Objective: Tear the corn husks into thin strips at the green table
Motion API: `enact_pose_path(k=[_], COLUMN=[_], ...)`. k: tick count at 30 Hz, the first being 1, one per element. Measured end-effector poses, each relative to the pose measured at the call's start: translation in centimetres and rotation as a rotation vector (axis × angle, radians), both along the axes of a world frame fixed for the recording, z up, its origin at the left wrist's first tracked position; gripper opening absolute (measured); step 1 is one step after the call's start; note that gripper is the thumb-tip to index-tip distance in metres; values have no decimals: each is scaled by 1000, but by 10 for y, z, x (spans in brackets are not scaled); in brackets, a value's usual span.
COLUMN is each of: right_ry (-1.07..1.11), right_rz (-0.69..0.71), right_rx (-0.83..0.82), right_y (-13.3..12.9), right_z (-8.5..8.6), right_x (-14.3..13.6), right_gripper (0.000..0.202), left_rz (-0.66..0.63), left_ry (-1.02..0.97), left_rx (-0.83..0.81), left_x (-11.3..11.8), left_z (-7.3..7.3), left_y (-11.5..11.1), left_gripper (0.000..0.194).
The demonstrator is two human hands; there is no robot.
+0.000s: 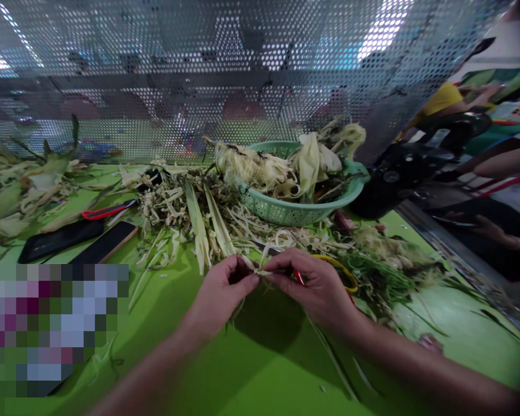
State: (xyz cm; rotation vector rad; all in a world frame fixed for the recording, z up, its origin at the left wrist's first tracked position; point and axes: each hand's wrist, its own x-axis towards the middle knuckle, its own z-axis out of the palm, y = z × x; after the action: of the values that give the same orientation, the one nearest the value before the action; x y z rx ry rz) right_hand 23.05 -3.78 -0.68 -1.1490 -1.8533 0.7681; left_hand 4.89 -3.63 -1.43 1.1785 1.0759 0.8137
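Between my two hands, above the green tabletop (182, 370), is a small knotted piece of pale corn husk strip (261, 269). My left hand (225, 289) pinches it from the left with thumb and forefinger. From the right, my right hand (309, 283) pinches the same strip, its fingers curled. Thin strands hang below the knot. Just past my right hand lie scissors with yellow and red handles (349, 273), partly hidden by the hand. Two long flat husk pieces (198, 228) rest on the scraps beyond my left hand.
Behind stands a green plastic basket (281, 212) heaped with dried husks and silk. Husk scraps (167, 199) and green string (385, 280) spread around it. Phones (106, 242) and a red-handled cutter (108, 211) lie left. A perforated metal screen (177, 75) closes the back; people sit at right.
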Motion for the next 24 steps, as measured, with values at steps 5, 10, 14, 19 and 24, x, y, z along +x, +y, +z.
enact_pose_path(k=[5, 10, 14, 19, 24], right_ry=[-20, 51, 102, 103, 121], right_rz=[0, -41, -112, -106, -102], right_rx=[27, -71, -154, -229, -303], right_y=[0, -1, -1, 1, 3], right_z=[0, 2, 3, 4, 6], right_x=[0, 1, 3, 3, 3], right_gripper=[7, 11, 20, 29, 34], left_rz=[-6, 8, 59, 83, 111], left_ry=[14, 32, 18, 15, 56], left_rx=[23, 17, 35, 43, 66], left_x=[0, 0, 0, -1, -1], left_z=[0, -2, -3, 1, 2], left_y=[-1, 0, 1, -1, -2], left_gripper=[16, 18, 19, 18, 17])
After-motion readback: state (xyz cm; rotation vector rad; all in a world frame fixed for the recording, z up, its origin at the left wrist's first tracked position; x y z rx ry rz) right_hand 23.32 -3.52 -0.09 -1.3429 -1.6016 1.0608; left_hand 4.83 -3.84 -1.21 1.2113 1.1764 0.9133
